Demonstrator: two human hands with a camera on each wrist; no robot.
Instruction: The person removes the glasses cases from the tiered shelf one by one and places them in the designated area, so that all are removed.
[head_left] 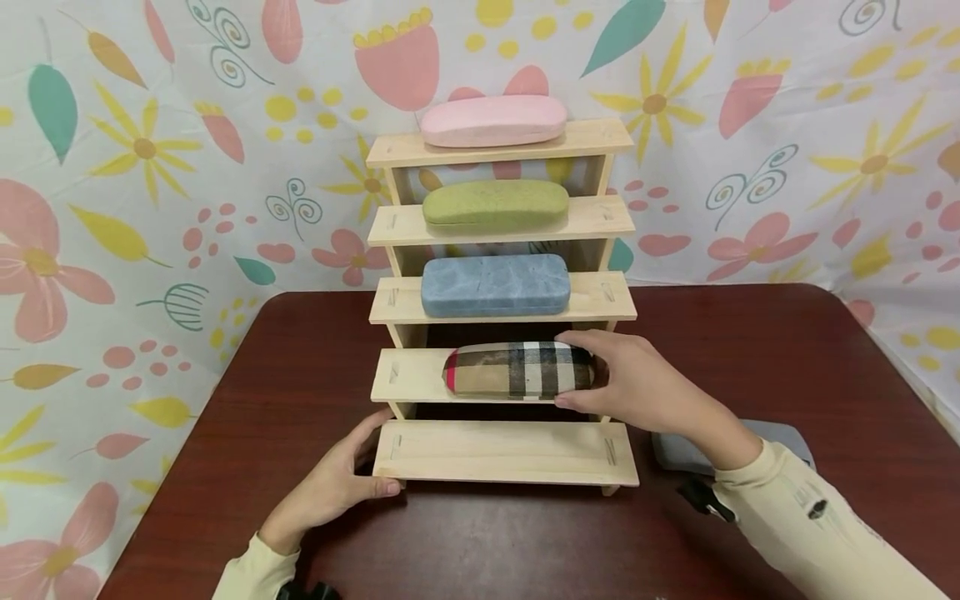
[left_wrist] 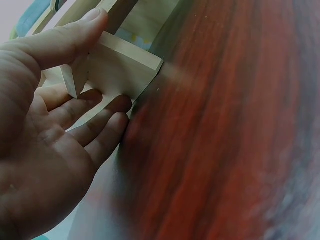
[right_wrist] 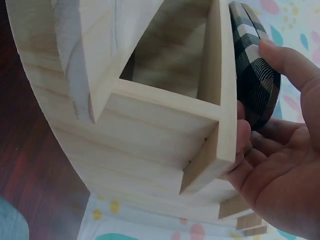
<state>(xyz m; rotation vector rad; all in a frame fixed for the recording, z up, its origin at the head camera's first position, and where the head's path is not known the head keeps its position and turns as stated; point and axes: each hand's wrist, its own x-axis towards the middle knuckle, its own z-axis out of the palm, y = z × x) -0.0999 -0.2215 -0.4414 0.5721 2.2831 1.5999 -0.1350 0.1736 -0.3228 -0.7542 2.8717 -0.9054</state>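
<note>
A five-tier wooden rack (head_left: 502, 450) stands on a dark red table (head_left: 750, 350). A pink case (head_left: 492, 121) lies on the top tier, a green case (head_left: 495, 204) on the second and a blue case (head_left: 495, 286) on the third. A plaid case (head_left: 510, 371) lies on the fourth tier, and the bottom tier is bare. My right hand (head_left: 592, 371) grips the right end of the plaid case (right_wrist: 250, 50), thumb on one side and fingers on the other. My left hand (head_left: 378, 458) pinches the rack's (left_wrist: 125, 65) bottom left corner, thumb above and fingers beneath.
A grey case (head_left: 780, 437) lies on the table to the right of the rack, partly under my right forearm. A flowered cloth (head_left: 150, 208) hangs behind and around the table. The table's left and right edges are close by.
</note>
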